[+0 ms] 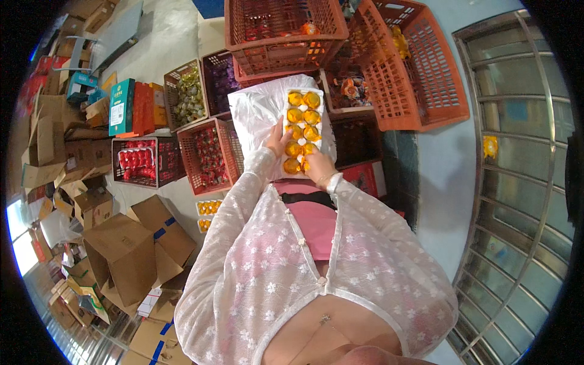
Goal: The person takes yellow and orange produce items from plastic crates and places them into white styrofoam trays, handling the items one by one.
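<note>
A white egg-style tray (303,92) holds two columns of round balls wrapped in shiny yellow foil (310,132). It lies on a white plastic-covered surface (255,106) in front of me. My left hand (278,141) holds the tray's left edge, its thumb reaching over toward the balls. At the tray's near right end, my right hand (319,165) has its fingers closed at a yellow-wrapped ball (308,149). The palm side of both hands is hidden.
Orange crates (286,45) stand beyond the tray, with another crate (420,67) tilted at right. Crates with red (213,155), green (190,97) and purple (222,76) wrapped pieces stand left. Cardboard boxes (121,255) crowd the left floor. A metal-barred window (517,170) is at right.
</note>
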{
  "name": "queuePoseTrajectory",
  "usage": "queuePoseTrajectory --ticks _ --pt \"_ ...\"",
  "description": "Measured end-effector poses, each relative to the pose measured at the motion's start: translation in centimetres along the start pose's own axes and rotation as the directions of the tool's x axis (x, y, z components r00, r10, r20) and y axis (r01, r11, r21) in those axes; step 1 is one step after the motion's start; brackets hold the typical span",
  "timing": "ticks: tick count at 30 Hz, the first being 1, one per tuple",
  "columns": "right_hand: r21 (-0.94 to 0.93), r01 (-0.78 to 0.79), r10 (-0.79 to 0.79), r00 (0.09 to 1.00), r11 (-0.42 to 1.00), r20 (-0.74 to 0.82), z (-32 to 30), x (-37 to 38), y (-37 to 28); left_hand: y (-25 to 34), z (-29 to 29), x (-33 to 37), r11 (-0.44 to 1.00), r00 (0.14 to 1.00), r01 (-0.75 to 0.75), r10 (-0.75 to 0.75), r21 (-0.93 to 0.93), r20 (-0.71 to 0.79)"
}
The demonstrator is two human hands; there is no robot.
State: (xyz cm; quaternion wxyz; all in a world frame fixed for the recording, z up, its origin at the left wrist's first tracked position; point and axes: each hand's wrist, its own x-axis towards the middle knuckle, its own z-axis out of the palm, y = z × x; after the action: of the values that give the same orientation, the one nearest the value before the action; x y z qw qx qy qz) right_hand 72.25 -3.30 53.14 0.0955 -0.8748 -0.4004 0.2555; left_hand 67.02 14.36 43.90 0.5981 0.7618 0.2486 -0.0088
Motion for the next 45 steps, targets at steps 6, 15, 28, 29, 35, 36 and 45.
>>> queuePoseTrajectory --ticks 6,15,28,29,35,36,45 --pt "0.298 0.028 0.005 0.994 0.954 -0.11 -0.7 -1.7 1.4 0.1 -0.1 -0.1 0.997 0.997 0.067 -0.069 0.049 0.03" --pt "0.177 0.082 -0.065 0.993 0.981 -0.103 1.0 -1.2 0.5 1.3 1.1 0.4 0.964 0.959 0.253 -0.24 0.08 -0.149" --pt "0.811 -0.062 0.356 0.916 0.582 -0.185 -4.1 -6.2 -0.3 5.6 -4.1 -7.1 0.959 0.935 0.283 -0.282 -0.027 -0.216" --pt "0.824 -0.05 0.383 0.9 0.564 -0.207 -3.9 -6.3 -1.0 5.5 -5.2 -8.8 0.964 0.936 0.257 -0.265 -0.065 -0.233" --pt "0.796 -0.052 0.363 0.907 0.603 -0.215 1.2 -5.6 -8.9 -1.9 -11.5 -22.2 0.864 0.886 0.001 -0.234 -0.503 -0.401" --pt "0.795 -0.056 0.339 0.921 0.604 -0.192 2.6 -5.6 -10.5 -4.8 -11.5 -24.5 0.79 0.829 -0.033 -0.32 -0.612 -0.459" --pt "0.761 -0.167 -0.043 0.968 0.627 0.247 22.6 -7.5 -22.3 -36.8 -13.4 -46.7 0.52 0.124 -0.145 -0.835 -0.842 -0.536"
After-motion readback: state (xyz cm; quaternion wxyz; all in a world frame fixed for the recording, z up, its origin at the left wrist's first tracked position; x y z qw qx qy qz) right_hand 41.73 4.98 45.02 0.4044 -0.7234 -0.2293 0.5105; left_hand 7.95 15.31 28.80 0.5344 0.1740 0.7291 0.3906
